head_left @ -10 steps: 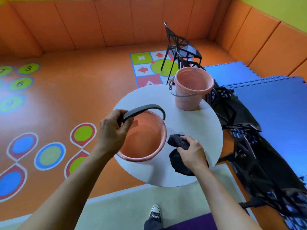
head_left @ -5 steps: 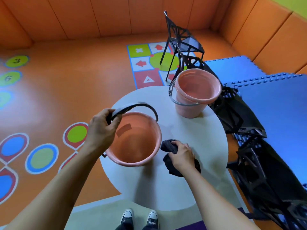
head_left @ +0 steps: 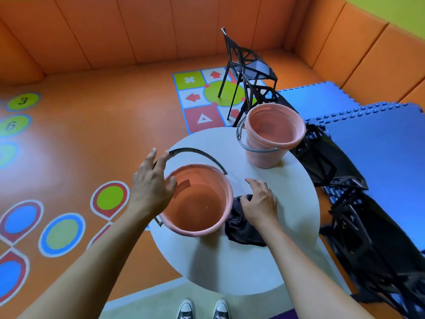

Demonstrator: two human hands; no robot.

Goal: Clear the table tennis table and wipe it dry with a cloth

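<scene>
Far to the left of your left hand, the orange floor carries painted circles, two of them marked "3" [head_left: 23,101] and "6" [head_left: 11,125]. These are the only figures that can be read.

Your left hand [head_left: 151,189] is spread wide and holds nothing. Its fingertips are at the raised dark handle [head_left: 197,155] of the near bucket [head_left: 197,199] but are not curled round it. That pink bucket sits on the round white table [head_left: 230,272] between your hands. Its inside looks glossy, and you cannot tell how much liquid is in it.

Just beside the bucket lies the dark cloth [head_left: 243,229], bunched on the tabletop. Your right hand [head_left: 259,203] rests flat on its upper edge with the fingers stretched forward.

Beyond that hand stands the far bucket [head_left: 273,134] at the table's edge, its grey handle hanging down and its pink floor showing. Behind it are a floor panel [head_left: 202,97] with arrows, a cross and a triangle, and a black chair [head_left: 248,67].

To the right of your right hand, black frames [head_left: 333,162] crowd against the table. Blue foam mats [head_left: 379,146] lie past them.
</scene>
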